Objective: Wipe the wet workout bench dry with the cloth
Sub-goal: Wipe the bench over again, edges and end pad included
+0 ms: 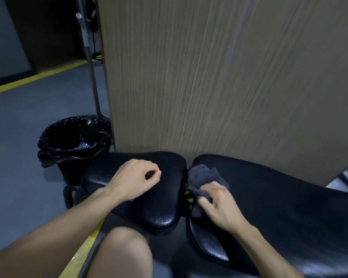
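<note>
bench (289, 207) cut off right, cloth (203, 175) partly hidden

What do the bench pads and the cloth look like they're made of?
Bench pads: black leather or vinyl, probably; glossy, with a fine grain where light hits. Cloth: soft grey fabric, maybe microfibre; matte, bunched in folds under the right hand.

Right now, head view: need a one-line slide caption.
Right hand presses a grey cloth into the gap between two black bench pads; left hand rests loosely curled on the left pad.
</note>
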Motion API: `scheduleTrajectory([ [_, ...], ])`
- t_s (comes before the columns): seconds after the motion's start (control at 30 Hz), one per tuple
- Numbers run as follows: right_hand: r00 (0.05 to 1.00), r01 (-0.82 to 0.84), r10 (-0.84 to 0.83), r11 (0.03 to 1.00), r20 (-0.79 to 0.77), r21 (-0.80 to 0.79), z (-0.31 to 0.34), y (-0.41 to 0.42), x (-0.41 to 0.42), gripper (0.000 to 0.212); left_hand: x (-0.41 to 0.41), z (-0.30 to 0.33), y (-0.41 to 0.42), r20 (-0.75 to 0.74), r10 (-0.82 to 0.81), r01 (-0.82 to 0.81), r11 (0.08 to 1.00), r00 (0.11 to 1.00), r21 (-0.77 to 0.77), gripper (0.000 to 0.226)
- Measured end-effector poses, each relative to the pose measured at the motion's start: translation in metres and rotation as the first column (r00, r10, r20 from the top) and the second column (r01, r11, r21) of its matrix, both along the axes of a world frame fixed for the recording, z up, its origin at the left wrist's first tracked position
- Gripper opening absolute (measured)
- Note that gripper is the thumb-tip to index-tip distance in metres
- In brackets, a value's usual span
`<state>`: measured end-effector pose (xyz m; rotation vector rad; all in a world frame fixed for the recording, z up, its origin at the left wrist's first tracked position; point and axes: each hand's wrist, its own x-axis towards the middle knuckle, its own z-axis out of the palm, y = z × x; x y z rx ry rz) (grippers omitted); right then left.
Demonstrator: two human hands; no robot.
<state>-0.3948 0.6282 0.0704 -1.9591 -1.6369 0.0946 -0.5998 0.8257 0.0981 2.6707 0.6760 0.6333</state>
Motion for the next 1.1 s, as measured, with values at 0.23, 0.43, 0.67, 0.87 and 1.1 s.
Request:
scheduleTrajectory([
  [0.23, 0.994, 0.106, -0.104, 0.992, 0.033, -0.065, 0.001, -0.081, -0.001, 0.019, -0.024, -0.013, -0.02, -0.069, -0.024, 0.028, 0.998, 0.997, 0.054, 0.034],
  [0.43, 0.967, 0.115, -0.03, 0.937, 0.255, -0.328, -0.019, -0.063, 0.003, 0.065, -0.027, -0.042, 0.004, -0.06, 0.008, -0.005, 0.999, 0.998, 0.046, 0.03],
  [0.67, 0.944, 0.229, -0.109, 0.895, 0.312, -0.381, -0.025, 0.048, 0.042, 0.08, -0.032, -0.074, 0.051, -0.084, 0.071, -0.065, 0.995, 0.994, 0.079, 0.046],
  [0.87, 0.937, 0.251, -0.132, 0.897, 0.322, -0.363, -0.027, 0.143, 0.062, 0.081, -0.05, -0.078, 0.103, -0.005, 0.196, -0.193, 0.972, 0.981, 0.134, 0.045],
  [1.1, 0.963, 0.263, -0.163, 0.756, 0.217, -0.599, -0.005, 0.231, 0.057, 0.06, -0.058, -0.084, 0.123, 0.085, 0.397, -0.401, 0.916, 0.914, 0.031, 0.046],
])
